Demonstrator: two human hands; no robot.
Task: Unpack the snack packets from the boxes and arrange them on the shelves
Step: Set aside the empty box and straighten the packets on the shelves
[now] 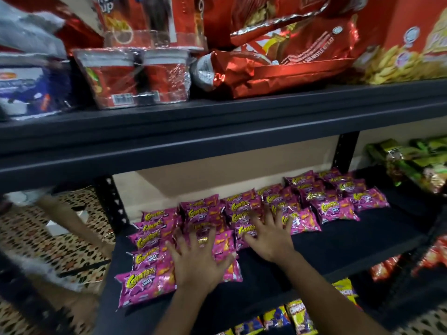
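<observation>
In the head view, both hands lie flat with fingers spread on the pink snack packets (232, 228), which cover the dark middle shelf (338, 240) from the lower left of the frame up toward the right of centre. The left hand (197, 258) presses on packets near the shelf's front edge; the right hand (268, 234) rests on those in the middle of the group. Neither grips anything: fingers are straight and apart.

The step looks like evening out and tidying the rows. To do it well, light downward pressure with a sideways sweep should nudge overlapping packets into line without crushing the contents, working from the crowded left end toward the bare stretch of shelf at the right.

The packets lie flat, printed faces up, their long axes running roughly across the frame with a tilt up to the right. Some seem to overlap, though motion blur makes the edges hard to judge.
</observation>
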